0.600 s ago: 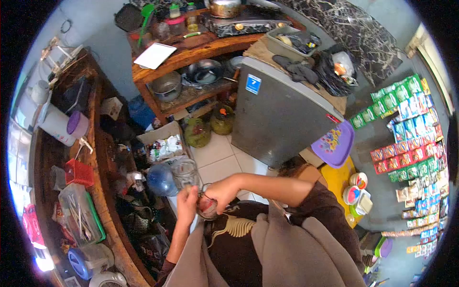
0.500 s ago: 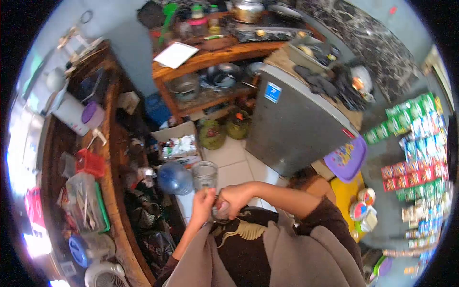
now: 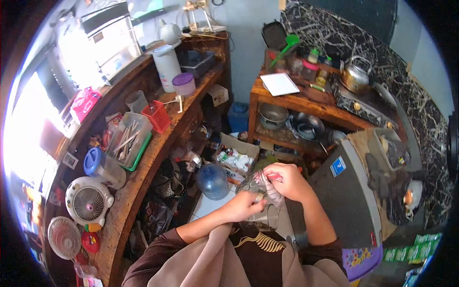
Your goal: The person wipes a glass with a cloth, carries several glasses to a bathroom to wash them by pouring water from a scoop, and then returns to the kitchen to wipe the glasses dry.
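Observation:
My right hand (image 3: pixel 288 182), its fingers closed, grips a crumpled whitish-pink cloth or bag (image 3: pixel 271 189) with a red part at its top. Just left of it and slightly lower, my left hand (image 3: pixel 246 206) is curled with thumb and fingers together; what it holds, if anything, is hidden. Clear glass (image 3: pixel 266 220) with a round rim shows below the hands, close to my body. More clear glass (image 3: pixel 245 184) shows behind my left hand, partly covered. Whether these are one vessel or two, I cannot tell.
A blue water jug (image 3: pixel 213 182) stands on the floor beside an open carton (image 3: pixel 236 157). The wooden counter (image 3: pixel 158 148) curves along the left, with a fan (image 3: pixel 89 201) on it. A grey fridge (image 3: pixel 348 191) stands at right; a kettle (image 3: pixel 356 76) is at the back.
The view has swung left, bringing more of the left counter into sight. My right hand is now raised with the crumpled cloth or bag clearly showing; my left hand sits lower, beside it.

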`<state>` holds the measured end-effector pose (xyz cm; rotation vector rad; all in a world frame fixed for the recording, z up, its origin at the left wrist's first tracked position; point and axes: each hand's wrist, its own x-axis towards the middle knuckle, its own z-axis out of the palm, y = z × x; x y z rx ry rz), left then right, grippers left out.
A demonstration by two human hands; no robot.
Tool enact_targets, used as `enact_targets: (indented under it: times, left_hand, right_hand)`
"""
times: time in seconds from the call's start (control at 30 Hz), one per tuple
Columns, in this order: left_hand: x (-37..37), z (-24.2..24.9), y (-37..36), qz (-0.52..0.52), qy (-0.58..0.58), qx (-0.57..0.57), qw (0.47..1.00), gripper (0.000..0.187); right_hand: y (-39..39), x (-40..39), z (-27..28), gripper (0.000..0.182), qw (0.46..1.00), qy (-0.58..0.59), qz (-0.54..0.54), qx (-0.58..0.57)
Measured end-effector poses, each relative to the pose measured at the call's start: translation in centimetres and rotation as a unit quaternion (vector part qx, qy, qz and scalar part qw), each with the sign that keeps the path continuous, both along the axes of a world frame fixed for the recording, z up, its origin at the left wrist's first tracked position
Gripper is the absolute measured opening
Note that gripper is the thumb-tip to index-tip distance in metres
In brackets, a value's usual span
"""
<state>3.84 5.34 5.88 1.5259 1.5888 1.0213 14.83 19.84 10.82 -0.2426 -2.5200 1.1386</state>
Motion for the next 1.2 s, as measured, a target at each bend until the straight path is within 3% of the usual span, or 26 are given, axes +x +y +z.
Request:
enact_targets:
  times: [0.03,0.07,0.1,0.13,0.2,0.23,0.3,0.37,0.4,0.43,0.5,0.53,0.57,0.6,0.63,0.67,0.7,0.77,0.83,0.9,0.93,0.97,1.03,1.1,1.17,1.2]
  left_hand:
    - [0.1,-0.2,0.3,-0.002,0.044,-0.014,0.999,0.032]
    - [0.1,-0.3,0.7,0.010,0.047,-0.007,0.999,0.032]
    - [0.0,-0.4,0.9,-0.006,0.057,0.000,0.998,0.032]
    - [-0.2,-0.5,1.1,-0.023,0.066,0.006,0.998,0.032]
    - [-0.2,-0.1,1.1,-0.019,0.076,-0.005,0.997,0.032]
    - [-0.3,0.0,1.1,-0.029,0.087,-0.020,0.996,0.033]
    - [-0.6,-1.7,0.7,-0.014,0.080,-0.043,0.996,0.033]
    - [-1.7,-4.7,0.6,0.014,0.079,0.026,0.996,0.033]
    - [-2.4,-4.1,0.6,0.011,0.025,0.007,1.000,0.032]
    - [-3.2,-3.3,0.7,0.006,-0.026,-0.014,1.000,0.031]
    - [-5.1,-3.6,1.0,0.014,-0.057,-0.031,0.998,0.031]
    - [-6.3,-3.9,1.1,0.049,-0.092,-0.049,0.993,0.031]
    - [-7.4,-4.4,1.2,0.040,-0.089,-0.053,0.994,0.031]
    - [-8.7,-5.0,1.2,0.094,-0.157,-0.040,0.982,0.031]
    - [-10.1,-4.9,1.6,0.149,-0.224,-0.024,0.963,0.031]
    - [-11.1,-4.5,2.1,0.195,-0.306,-0.026,0.931,0.032]
    - [-12.4,-3.7,2.8,0.191,-0.307,-0.027,0.932,0.032]
    - [-15.3,-2.4,4.2,0.220,-0.382,0.006,0.898,0.034]
    - [-18.0,-2.1,5.1,0.190,-0.403,0.018,0.895,0.035]
    - [-20.4,-2.5,5.7,0.154,-0.455,0.076,0.874,0.036]
    - [-21.7,-3.0,6.0,0.138,-0.458,0.095,0.873,0.038]
    - [-22.6,-2.3,6.1,0.135,-0.460,0.091,0.873,0.038]
    - [-24.7,-0.4,6.6,0.211,-0.392,0.087,0.891,0.039]
    - [-27.1,-0.9,7.2,0.221,-0.378,0.122,0.890,0.036]
    - [-28.9,-2.3,7.8,0.295,-0.283,0.121,0.905,0.033]
    - [-29.5,-2.3,8.2,0.310,-0.257,0.148,0.903,0.032]
  right_hand:
    - [0.9,-1.1,0.2,0.015,1.000,0.005,0.011,0.007]
    - [2.0,-2.2,0.3,0.020,0.973,-0.182,0.111,0.089]
    - [3.2,-3.3,-0.1,0.026,0.894,-0.363,0.199,0.171]
    - [4.4,-4.4,-2.8,0.026,0.890,-0.363,0.207,0.180]
    - [6.1,-6.3,-9.4,0.043,0.843,-0.309,0.433,-0.077]
    - [5.9,-6.8,-9.5,0.055,0.834,-0.084,0.545,0.010]
    - [5.4,-7.9,-10.2,0.051,0.810,-0.344,0.476,-0.020]
    - [5.1,-9.0,-9.1,0.050,0.797,-0.390,0.456,-0.073]
    - [4.8,-9.3,-8.0,0.049,0.784,-0.427,0.433,-0.128]
    - [4.0,-9.3,-3.5,0.043,0.747,-0.566,0.254,-0.238]
    - [8.0,-13.7,-16.9,0.034,0.773,-0.355,0.473,-0.228]
    - [8.5,-13.9,-13.4,0.034,0.781,-0.346,0.464,-0.233]
    - [9.1,-13.6,-9.7,0.031,0.846,-0.261,0.370,-0.282]
    - [9.2,-13.3,-6.0,0.029,0.890,-0.171,0.269,-0.326]
    - [9.6,-13.4,-4.5,0.030,0.852,-0.116,0.201,-0.470]
    - [9.5,-15.1,-5.6,0.032,0.883,0.017,0.142,-0.448]
    - [8.8,-17.0,-7.4,0.034,0.894,0.148,0.078,-0.415]
    - [6.4,-19.8,-7.9,0.036,0.926,0.179,0.097,-0.319]
    - [5.5,-24.3,-10.0,0.030,0.826,0.272,0.091,-0.485]
    - [7.4,-27.4,-7.9,0.032,0.679,0.000,0.032,-0.734]
    - [8.9,-28.9,-11.9,0.040,0.608,0.071,0.260,-0.747]
    - [8.5,-30.3,-15.7,0.040,0.608,0.074,0.256,-0.748]
    - [6.6,-33.0,-21.3,0.042,0.582,-0.063,0.185,-0.789]
    - [4.7,-30.5,-14.9,0.042,0.526,0.018,0.219,-0.822]
    - [4.3,-32.4,-17.6,0.040,0.467,0.020,0.299,-0.832]
    - [4.2,-32.2,-15.9,0.039,0.529,-0.017,0.144,-0.836]
